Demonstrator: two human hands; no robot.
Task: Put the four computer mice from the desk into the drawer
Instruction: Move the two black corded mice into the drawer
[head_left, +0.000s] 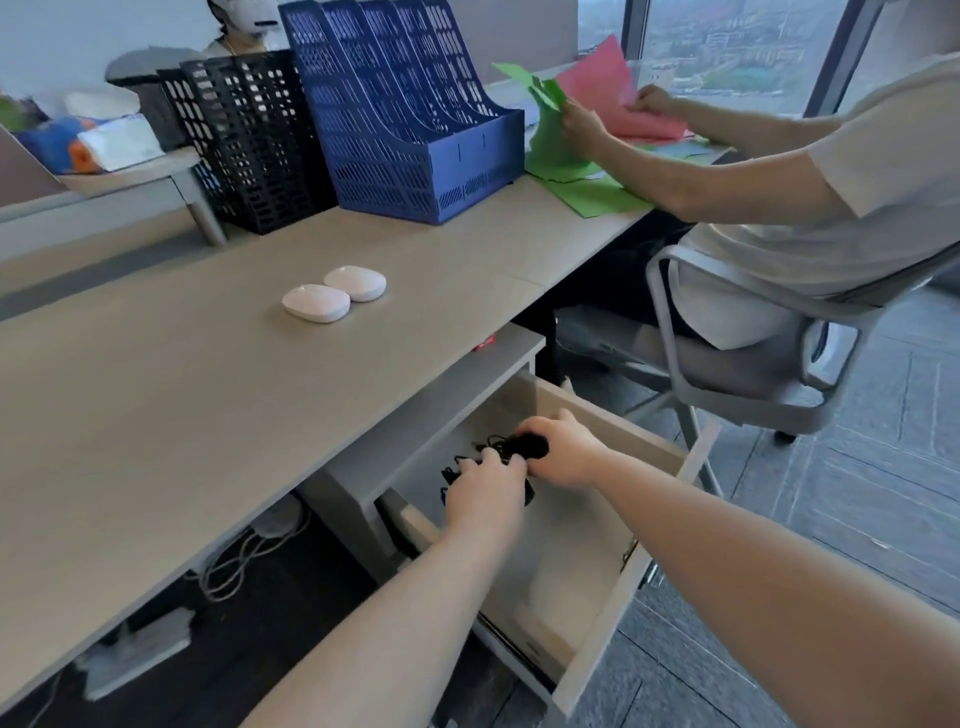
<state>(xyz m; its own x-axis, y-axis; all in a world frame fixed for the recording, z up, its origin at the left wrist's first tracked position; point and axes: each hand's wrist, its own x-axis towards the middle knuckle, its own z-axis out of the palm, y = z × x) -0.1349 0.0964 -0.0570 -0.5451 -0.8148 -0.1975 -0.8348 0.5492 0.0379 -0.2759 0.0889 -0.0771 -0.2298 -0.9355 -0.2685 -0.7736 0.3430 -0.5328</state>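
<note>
Both my bare forearms reach from the lower frame toward centre; my left hand (483, 499) and right hand (563, 449) meet, fingers curled, seemingly gripping.

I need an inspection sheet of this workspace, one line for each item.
Surface: desk, mostly bare.
Job's things: two white mice side by side on the desk; black mice with cords held in the open drawer.
Clutter: blue file rack, black file rack.
Grippers: left hand and right hand each hold a black mouse.
Cables: grey cables under the desk.
Surroundings: seated person sorting coloured paper; window.
</note>
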